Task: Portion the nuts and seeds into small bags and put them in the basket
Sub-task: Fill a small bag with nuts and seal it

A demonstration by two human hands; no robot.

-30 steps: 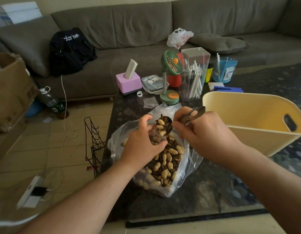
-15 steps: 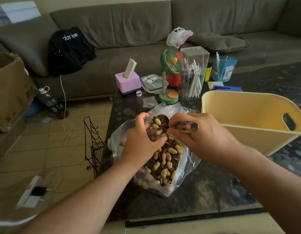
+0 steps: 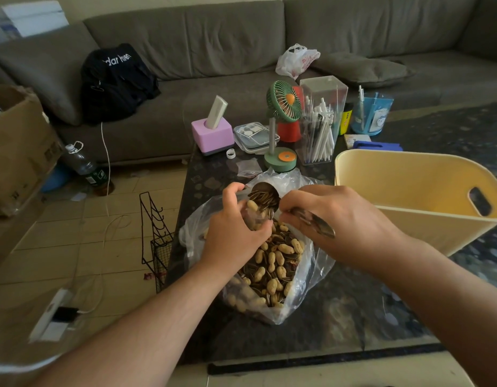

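Observation:
A big clear plastic bag (image 3: 311, 277) full of peanuts and striped sunflower seeds (image 3: 272, 263) lies open on the dark table. My right hand (image 3: 334, 224) grips a metal spoon (image 3: 265, 195) by its handle; the bowl is tilted toward my left hand, with seeds and a peanut sliding off it. My left hand (image 3: 233, 233) holds a small clear bag (image 3: 251, 216) open just under the spoon, its fingers curled round the bag's mouth. The yellow basket (image 3: 409, 191) stands to the right, and I see nothing inside it.
Behind the nuts stand a green desk fan (image 3: 282, 127), a clear box of pens (image 3: 321, 121), a pink box (image 3: 212, 134), a flat plastic case (image 3: 253, 135) and a spare small bag (image 3: 247, 169). A black wire rack (image 3: 155, 241) leans at the table's left edge.
The spoon was level and loaded with peanuts a second ago; now it is tipped toward the small bag in my left hand and mostly seeds remain on it.

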